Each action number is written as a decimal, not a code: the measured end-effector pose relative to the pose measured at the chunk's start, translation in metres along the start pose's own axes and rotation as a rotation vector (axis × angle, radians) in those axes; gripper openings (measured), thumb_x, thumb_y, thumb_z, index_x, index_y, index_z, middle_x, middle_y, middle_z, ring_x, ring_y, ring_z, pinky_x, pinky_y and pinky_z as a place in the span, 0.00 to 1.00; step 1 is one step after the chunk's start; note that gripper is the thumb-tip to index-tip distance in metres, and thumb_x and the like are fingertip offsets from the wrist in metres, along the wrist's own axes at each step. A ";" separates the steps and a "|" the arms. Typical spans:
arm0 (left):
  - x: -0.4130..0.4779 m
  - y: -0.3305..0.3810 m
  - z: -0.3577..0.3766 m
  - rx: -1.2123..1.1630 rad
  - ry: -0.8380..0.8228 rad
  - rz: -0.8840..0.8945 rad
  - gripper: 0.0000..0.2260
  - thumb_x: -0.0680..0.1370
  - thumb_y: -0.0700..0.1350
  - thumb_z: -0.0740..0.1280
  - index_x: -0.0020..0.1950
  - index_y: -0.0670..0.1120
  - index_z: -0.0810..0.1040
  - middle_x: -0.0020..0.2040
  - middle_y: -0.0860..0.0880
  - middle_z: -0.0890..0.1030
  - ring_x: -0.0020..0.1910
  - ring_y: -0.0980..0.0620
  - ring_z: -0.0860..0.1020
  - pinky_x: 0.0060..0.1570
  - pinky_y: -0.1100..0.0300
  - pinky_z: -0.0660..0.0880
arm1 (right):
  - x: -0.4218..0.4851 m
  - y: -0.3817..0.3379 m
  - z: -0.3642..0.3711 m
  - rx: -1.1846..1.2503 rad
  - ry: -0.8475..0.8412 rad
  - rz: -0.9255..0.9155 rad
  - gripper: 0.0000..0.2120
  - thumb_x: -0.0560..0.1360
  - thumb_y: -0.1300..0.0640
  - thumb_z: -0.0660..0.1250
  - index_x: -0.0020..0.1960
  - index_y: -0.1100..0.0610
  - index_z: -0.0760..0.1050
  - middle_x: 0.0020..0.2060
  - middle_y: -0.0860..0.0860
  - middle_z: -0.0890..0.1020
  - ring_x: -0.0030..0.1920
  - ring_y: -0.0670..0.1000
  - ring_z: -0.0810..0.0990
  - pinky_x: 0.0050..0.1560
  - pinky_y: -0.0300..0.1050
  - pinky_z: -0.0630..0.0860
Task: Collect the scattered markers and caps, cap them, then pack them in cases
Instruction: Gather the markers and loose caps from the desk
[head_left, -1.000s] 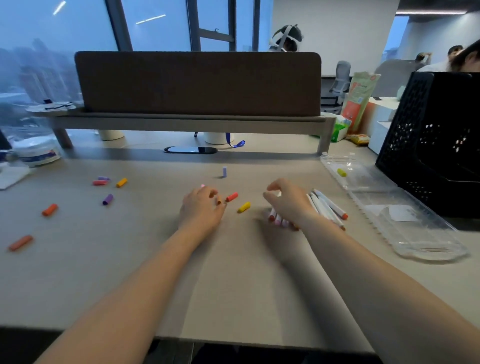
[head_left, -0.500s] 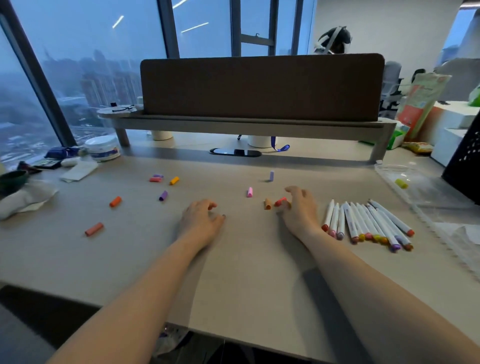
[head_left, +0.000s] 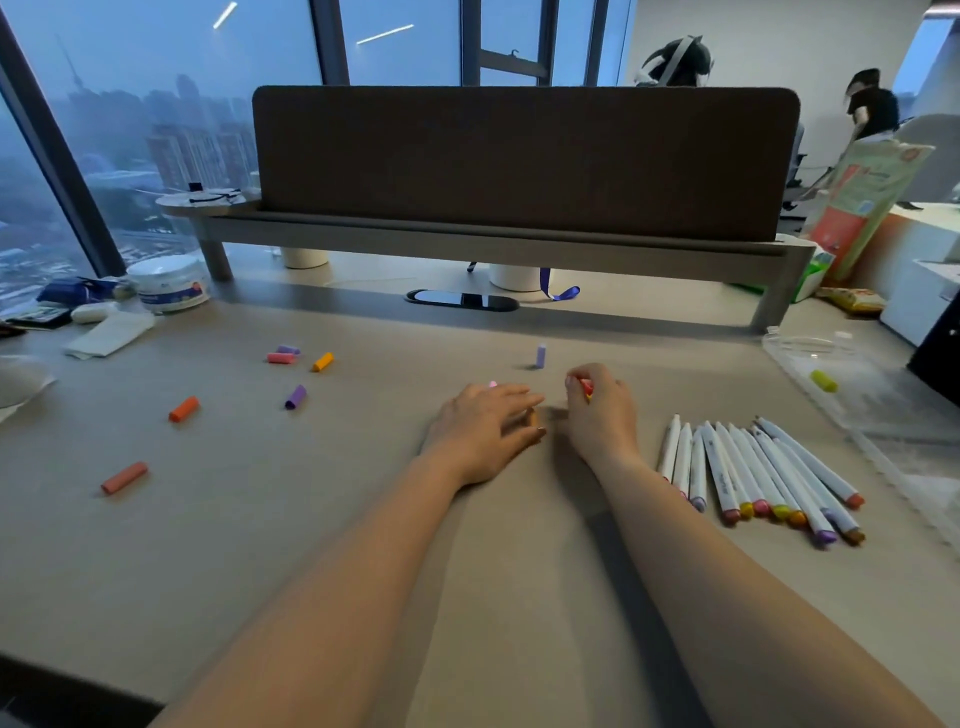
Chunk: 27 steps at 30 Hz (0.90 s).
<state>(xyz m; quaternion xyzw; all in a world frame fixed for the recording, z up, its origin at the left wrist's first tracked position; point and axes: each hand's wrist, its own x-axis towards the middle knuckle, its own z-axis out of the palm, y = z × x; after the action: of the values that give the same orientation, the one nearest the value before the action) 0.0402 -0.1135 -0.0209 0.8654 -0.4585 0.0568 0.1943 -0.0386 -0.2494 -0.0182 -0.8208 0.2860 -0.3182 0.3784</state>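
My right hand (head_left: 600, 415) is curled at the desk's centre and grips a red cap (head_left: 586, 386), with a bit of yellow showing under it. Just to its left, my left hand (head_left: 480, 431) lies low with fingers stretched out. An orange cap (head_left: 532, 417) sits between its thumb and fingers, and a pink cap (head_left: 492, 384) peeks out behind its knuckles. A row of white markers (head_left: 753, 467) lies to the right of my right wrist, coloured ends toward me. A clear case (head_left: 789, 345) at the right holds a yellow-green cap (head_left: 823, 381).
More loose caps lie on the desk: an upright lilac cap (head_left: 541, 356), a yellow-orange cap (head_left: 322, 361), a pink cap (head_left: 280, 358), a purple cap (head_left: 295, 397), an orange cap (head_left: 184, 409) and a salmon cap (head_left: 124, 477). A white tub (head_left: 169, 283) and tissues stand far left. A shelf with a divider (head_left: 519, 161) runs along the back.
My right hand left the markers, moved left and picked up the red cap. My left hand slid right onto the orange cap. The view swung left.
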 end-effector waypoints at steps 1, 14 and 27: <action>0.002 0.000 0.002 -0.015 0.011 0.009 0.20 0.77 0.60 0.61 0.69 0.61 0.69 0.70 0.60 0.69 0.70 0.50 0.64 0.68 0.53 0.63 | 0.002 -0.001 0.000 0.053 0.021 0.006 0.09 0.80 0.57 0.59 0.57 0.56 0.75 0.53 0.57 0.78 0.55 0.56 0.74 0.57 0.50 0.71; 0.020 -0.018 -0.004 -0.747 0.423 -0.532 0.10 0.79 0.41 0.54 0.54 0.44 0.74 0.58 0.43 0.75 0.54 0.46 0.75 0.55 0.55 0.72 | 0.048 -0.022 0.017 0.979 0.097 0.541 0.11 0.80 0.48 0.58 0.48 0.55 0.72 0.38 0.51 0.75 0.35 0.48 0.71 0.34 0.41 0.69; 0.032 -0.007 0.000 0.045 0.149 -0.484 0.17 0.82 0.54 0.54 0.60 0.42 0.70 0.60 0.42 0.74 0.56 0.40 0.75 0.51 0.51 0.70 | 0.067 -0.018 0.048 0.009 -0.023 0.090 0.09 0.80 0.53 0.63 0.55 0.59 0.73 0.47 0.54 0.77 0.46 0.52 0.72 0.45 0.43 0.67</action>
<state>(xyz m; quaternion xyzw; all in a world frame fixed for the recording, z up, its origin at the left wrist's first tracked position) 0.0640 -0.1344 -0.0142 0.9475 -0.2207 0.0825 0.2162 0.0433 -0.2658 -0.0079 -0.8091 0.3169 -0.2928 0.3990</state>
